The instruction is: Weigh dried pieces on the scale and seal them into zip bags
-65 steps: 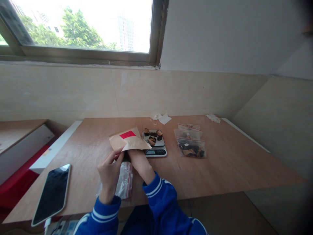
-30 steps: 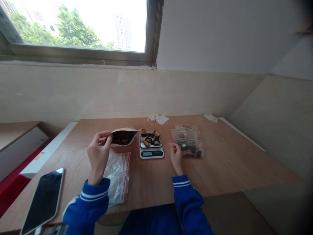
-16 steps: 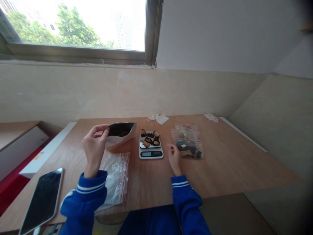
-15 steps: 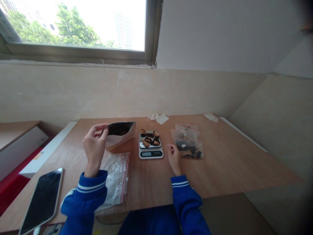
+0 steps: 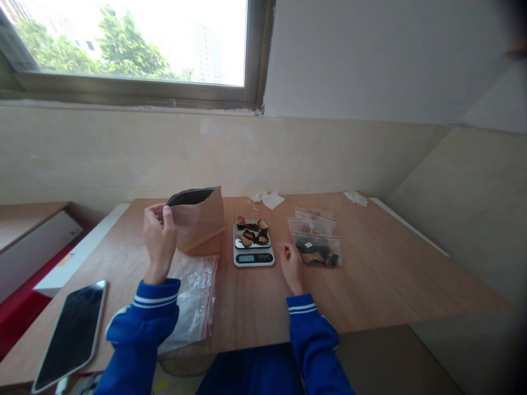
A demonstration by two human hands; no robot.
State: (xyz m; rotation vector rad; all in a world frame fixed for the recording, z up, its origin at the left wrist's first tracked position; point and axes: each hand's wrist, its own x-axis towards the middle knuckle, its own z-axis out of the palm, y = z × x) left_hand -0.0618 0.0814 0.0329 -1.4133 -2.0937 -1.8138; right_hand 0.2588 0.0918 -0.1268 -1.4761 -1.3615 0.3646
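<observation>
Too dark to make out, left of centre: the inside of the brown paper bag (image 5: pixel 200 222). Too small to read, mid-frame: the display (image 5: pixel 247 259) of the scale (image 5: pixel 269 261); farther right, a white label (image 5: pixel 308 245). Partly covered by the left sleeve (image 5: pixel 142 323), lower left: clear zip bags (image 5: pixel 193 302). Cut off by the bottom edge: that sleeve, the right sleeve (image 5: pixel 313 334) and a white cable (image 5: pixel 61 385). Cut off at upper left: a window (image 5: pixel 254 49). Blurred at upper right: a brownish shape (image 5: pixel 517 49).

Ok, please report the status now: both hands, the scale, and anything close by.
Left hand gripping paper bag, mouth open. Right hand curled beside scale; contents, if any, unseen. Brown-black pieces on scale; filled zip bag close to right hand.
</observation>
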